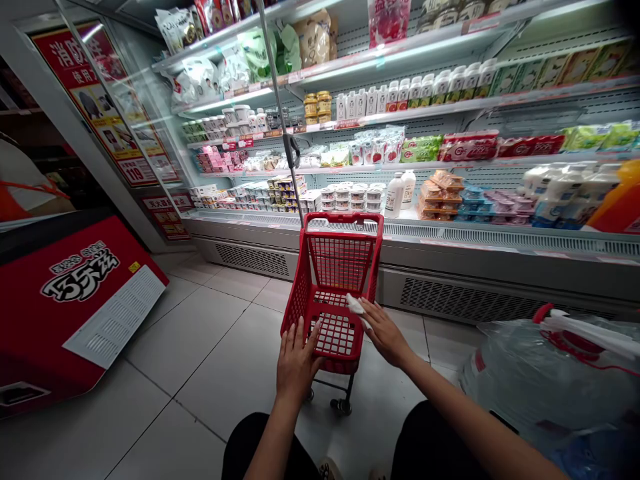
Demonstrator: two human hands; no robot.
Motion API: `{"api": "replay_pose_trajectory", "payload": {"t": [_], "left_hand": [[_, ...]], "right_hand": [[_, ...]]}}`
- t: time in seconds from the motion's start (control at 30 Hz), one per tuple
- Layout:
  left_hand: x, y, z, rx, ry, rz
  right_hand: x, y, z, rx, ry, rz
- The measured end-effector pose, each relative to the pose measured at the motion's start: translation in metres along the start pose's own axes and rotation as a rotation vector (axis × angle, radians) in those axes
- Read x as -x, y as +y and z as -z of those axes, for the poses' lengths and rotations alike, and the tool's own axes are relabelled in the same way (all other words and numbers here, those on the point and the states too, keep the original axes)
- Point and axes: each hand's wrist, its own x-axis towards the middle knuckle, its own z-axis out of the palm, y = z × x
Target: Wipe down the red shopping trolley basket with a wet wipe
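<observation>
A red plastic shopping cart [337, 363] with a grid basket stands in front of me, its far end by the refrigerated shelves. My left hand [296, 360] is at the cart's near left rim, fingers spread, holding nothing. Over the near right side of the basket my right hand [383, 332] holds a crumpled white tissue [356, 305] at its fingertips. The cart looks to have nothing in its basket apart from the grid floor.
Refrigerated shelves [500, 250] with yogurt cups, bottles and packs run across the back. A red freezer [75, 313] stands at left. Large plastic-wrapped bottles [530, 367] are at right. A thin dark door frame with a handle [290, 150] rises behind the cart.
</observation>
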Motion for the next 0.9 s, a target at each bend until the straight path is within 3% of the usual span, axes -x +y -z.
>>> {"api": "replay_pose_trajectory", "payload": {"t": [0.17,0.27,0.43,0.63,0.73,0.9], "left_hand": [[0.001,0.016,0.001,-0.015,0.025,0.048],[0.003,0.03,0.001,-0.024,0.037,0.048],[0.007,0.039,0.004,0.017,0.044,-0.044],[0.006,0.013,0.013,0.027,0.02,-0.14],[0.006,0.016,0.01,0.042,0.03,-0.141],[0.009,0.043,0.005,0.129,0.062,-0.126]], "right_hand": [[0.041,-0.057,0.002,-0.042,-0.016,0.011],[0.049,-0.079,0.0,0.019,0.0,-0.019],[0.035,-0.069,-0.001,0.143,0.047,-0.074],[0.041,-0.048,-0.001,0.182,0.1,-0.142],[0.045,-0.058,-0.006,0.181,0.1,-0.142],[0.029,-0.099,-0.022,0.12,0.076,-0.035]]}}
